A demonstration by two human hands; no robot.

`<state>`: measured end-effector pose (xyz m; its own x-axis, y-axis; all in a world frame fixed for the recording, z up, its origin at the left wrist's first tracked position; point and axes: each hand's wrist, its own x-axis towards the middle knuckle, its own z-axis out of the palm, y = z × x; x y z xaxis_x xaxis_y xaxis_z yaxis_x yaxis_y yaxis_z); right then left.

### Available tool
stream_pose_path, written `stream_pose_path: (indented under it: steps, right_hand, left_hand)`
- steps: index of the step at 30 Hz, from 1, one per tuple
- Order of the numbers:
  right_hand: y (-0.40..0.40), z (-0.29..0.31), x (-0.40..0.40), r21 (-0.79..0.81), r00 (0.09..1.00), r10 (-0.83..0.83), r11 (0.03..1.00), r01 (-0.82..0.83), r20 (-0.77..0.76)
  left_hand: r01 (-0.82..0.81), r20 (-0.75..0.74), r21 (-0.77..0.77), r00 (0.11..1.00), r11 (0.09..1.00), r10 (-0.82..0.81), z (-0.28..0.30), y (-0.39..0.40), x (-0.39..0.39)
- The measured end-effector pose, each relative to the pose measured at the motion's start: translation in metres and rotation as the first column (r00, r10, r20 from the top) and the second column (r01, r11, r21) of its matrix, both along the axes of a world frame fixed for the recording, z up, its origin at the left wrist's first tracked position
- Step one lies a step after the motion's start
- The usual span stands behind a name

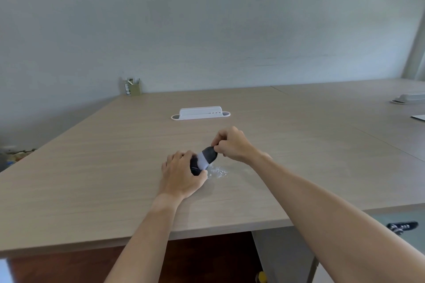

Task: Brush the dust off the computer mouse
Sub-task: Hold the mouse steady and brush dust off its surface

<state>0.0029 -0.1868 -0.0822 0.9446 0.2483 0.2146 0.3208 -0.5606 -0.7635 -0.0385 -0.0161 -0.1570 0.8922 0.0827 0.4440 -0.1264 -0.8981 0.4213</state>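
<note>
At the far left of the frame, some blurred clutter (19, 153) sits beyond the edge of the wooden desk (92, 167). Further back, in the upper left, a small box of pens (133, 86) stands against the wall. Near the centre of the frame your left hand (181, 173) is curled over the dark computer mouse (195, 169), pinning it on the desk. Just right of it, your right hand (232, 143) is pinched shut on the brush (207, 157), whose pale and dark bristles press on the mouse. White dust (219, 172) lies on the desk just beside the mouse. Behind, a white cable tray (200, 113) sits centrally; another (409, 97) lies far right.
</note>
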Motion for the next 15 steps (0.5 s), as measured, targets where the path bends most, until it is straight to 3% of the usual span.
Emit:
stream_pose_path:
  steps: [4, 9, 12, 15]
  right_hand:
    - [-0.0027, -0.004, 0.0059, 0.003, 0.988, -0.123, 0.992, 0.124, 0.098]
    - [-0.0006, -0.0038, 0.0031, 0.054, 0.999, -0.035, 0.998, 0.035, 0.005]
    - [-0.0001, -0.0063, 0.0067, 0.013, 0.992, -0.1, 0.995, 0.099, 0.079]
    - [0.0007, -0.003, 0.0067, 0.122, 0.988, -0.139, 0.984, 0.13, 0.07]
  left_hand:
    - [0.023, 0.003, -0.033, 1.0, 0.999, -0.023, -0.0022, 0.0005, 0.0012]
    - [0.036, 0.001, -0.04, 0.999, 0.999, -0.036, -0.0016, 0.0004, 0.0018]
    - [0.084, -0.017, -0.081, 0.996, 0.993, -0.085, -0.0016, 0.0022, 0.0001]
    - [0.111, 0.009, -0.129, 0.994, 0.985, -0.111, -0.0003, 0.0018, -0.0006]
